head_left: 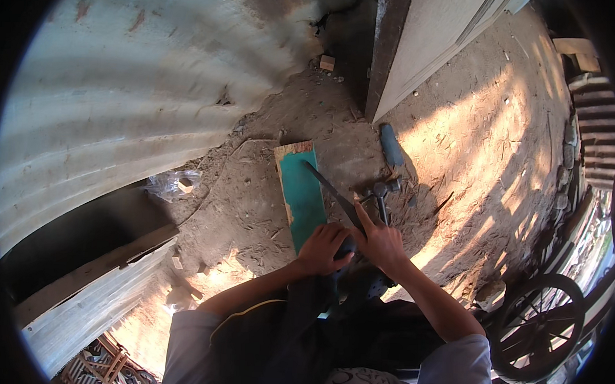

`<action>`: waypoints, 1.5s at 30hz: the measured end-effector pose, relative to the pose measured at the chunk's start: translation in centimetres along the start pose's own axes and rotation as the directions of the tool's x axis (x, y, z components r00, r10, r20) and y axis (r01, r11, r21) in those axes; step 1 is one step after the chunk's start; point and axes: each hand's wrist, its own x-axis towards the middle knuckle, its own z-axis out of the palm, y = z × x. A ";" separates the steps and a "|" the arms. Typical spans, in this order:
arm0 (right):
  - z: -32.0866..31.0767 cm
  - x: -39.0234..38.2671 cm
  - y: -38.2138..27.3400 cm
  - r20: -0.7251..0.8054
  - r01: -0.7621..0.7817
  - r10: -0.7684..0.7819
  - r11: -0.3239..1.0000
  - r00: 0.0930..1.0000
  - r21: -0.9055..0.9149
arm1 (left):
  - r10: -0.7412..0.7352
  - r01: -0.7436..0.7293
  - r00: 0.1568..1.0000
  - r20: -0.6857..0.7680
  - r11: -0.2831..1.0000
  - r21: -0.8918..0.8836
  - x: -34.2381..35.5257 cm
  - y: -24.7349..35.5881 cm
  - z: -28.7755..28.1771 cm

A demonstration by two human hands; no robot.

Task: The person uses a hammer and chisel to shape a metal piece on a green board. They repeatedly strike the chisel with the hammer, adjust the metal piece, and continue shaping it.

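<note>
A turquoise board [297, 191] with bare, chipped wood at its far end and left edge lies in front of me. A long dark blade [331, 193], perhaps a machete, slants across it, its tip over the board's far part. My right hand [380, 242] is closed on the blade's near end, index finger along it. Just left of that, my left hand [324, 248] has curled fingers at the board's near end, beside a dark rounded shape; what it grips is unclear. A hammer [382, 194] lies to the right of the blade.
A corrugated metal sheet [121, 84] rises at the left, above a pale plank box [94, 286]. A door-like panel [421, 47] stands ahead. A grey cylinder [392, 144] lies on the dirt floor [484, 164]. A spoked wheel [536, 325] is at lower right.
</note>
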 end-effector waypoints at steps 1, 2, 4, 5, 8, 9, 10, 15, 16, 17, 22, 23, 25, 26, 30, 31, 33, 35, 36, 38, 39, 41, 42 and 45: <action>0.0 -1.0 0.7 0.019 0.013 -0.013 1.000 1.000 -0.012 | -0.006 0.006 1.000 0.000 1.000 0.002 -0.1 0.0 0.1; 0.2 -1.8 1.4 0.038 0.027 -0.026 0.999 0.999 -0.022 | -0.014 0.014 1.000 -0.001 1.000 0.004 -0.3 -0.1 0.1; 0.3 -1.7 1.4 0.020 0.035 -0.035 0.999 0.999 -0.028 | -0.031 0.031 0.999 0.010 0.999 -0.037 -0.1 0.0 0.2; 0.9 -0.7 0.7 -0.011 0.042 -0.042 0.999 0.999 -0.021 | -0.041 0.042 0.999 0.016 0.998 -0.056 -0.1 0.0 0.2; 2.4 4.5 -2.4 -0.083 0.017 -0.015 1.000 0.996 0.018 | -0.075 0.082 0.991 0.114 0.995 -0.057 0.0 0.1 0.1; 2.1 6.7 -3.7 -0.073 0.000 0.003 0.999 0.997 0.042 | -0.044 0.048 0.996 0.079 0.998 -0.047 0.4 0.1 -0.2; 1.8 8.1 -4.6 -0.054 -0.019 0.023 0.997 0.998 0.070 | -0.019 0.021 0.999 0.051 0.999 -0.040 0.5 0.2 -0.3; 1.3 5.5 -2.4 -0.055 0.012 -0.013 1.000 0.998 -0.008 | -0.003 0.004 1.000 0.024 1.000 -0.028 0.1 -0.2 -0.1; 1.5 3.6 -1.3 -0.051 0.021 -0.022 0.999 0.998 -0.024 | -0.005 0.005 1.000 0.014 1.000 -0.024 0.0 -0.3 -0.2; 1.5 1.6 -0.5 -0.001 0.020 -0.020 0.998 1.000 -0.063 | -0.007 0.007 1.000 0.005 1.000 -0.020 0.0 -0.2 -0.1; 0.5 0.0 -1.0 0.060 0.021 -0.015 0.994 0.998 -0.112 | -0.020 0.021 0.999 0.025 1.000 -0.012 -0.2 -0.1 0.1; 1.2 1.5 -1.3 0.032 0.024 -0.021 0.995 0.999 -0.096 | -0.019 0.019 0.999 0.043 1.000 -0.008 0.1 -0.2 0.1; 3.7 4.0 -1.9 -0.012 0.027 -0.028 0.998 1.000 -0.053 | -0.015 0.016 0.999 0.044 0.999 -0.032 -0.1 -0.2 0.5; 4.0 3.8 -1.8 -0.015 0.024 -0.024 0.998 1.000 -0.053 | -0.016 0.018 0.999 0.044 0.999 -0.041 -0.3 -0.3 0.5; 2.4 2.2 -1.8 0.050 0.005 -0.001 0.998 0.999 -0.064 | 0.013 -0.013 1.000 0.007 1.000 -0.006 -0.7 -0.4 0.4; 1.7 1.5 -1.7 0.081 -0.008 0.014 0.997 0.997 -0.073 | 0.007 -0.007 1.000 0.013 1.000 -0.011 -0.6 -0.4 0.5; 0.5 0.4 -1.1 0.102 0.000 0.011 0.995 0.995 -0.101 | -0.005 0.005 1.000 0.004 1.000 -0.025 -0.5 -0.3 0.7; 0.4 0.5 -0.6 0.069 0.024 -0.016 0.993 0.997 -0.117 | -0.016 0.015 1.000 -0.025 0.999 -0.044 -0.2 -0.1 0.8; 1.2 1.2 -0.5 0.028 0.041 -0.038 0.992 0.999 -0.116 | -0.029 0.029 1.000 0.010 0.999 -0.039 -0.1 0.1 0.7; 2.1 2.8 -1.0 0.012 0.040 -0.039 0.993 0.999 -0.112 | -0.050 0.052 0.996 0.076 0.998 -0.027 0.1 0.2 0.6; 2.7 3.9 -1.9 0.039 0.024 -0.020 0.994 0.999 -0.103 | -0.037 0.037 0.998 0.058 0.999 -0.003 0.0 0.1 0.6; 2.9 4.4 -2.3 0.054 0.000 0.005 0.996 0.999 -0.090 | -0.009 0.008 1.000 0.024 0.999 0.046 -0.1 -0.2 0.7; 2.9 4.2 -2.0 0.048 -0.001 0.005 0.996 0.999 -0.084 | -0.013 0.013 1.000 0.018 0.999 0.039 -0.1 0.0 0.7; 1.8 3.0 -1.4 0.080 -0.007 0.008 1.000 0.997 -0.014 | -0.058 0.057 0.997 0.048 0.998 0.013 -0.4 0.3 0.8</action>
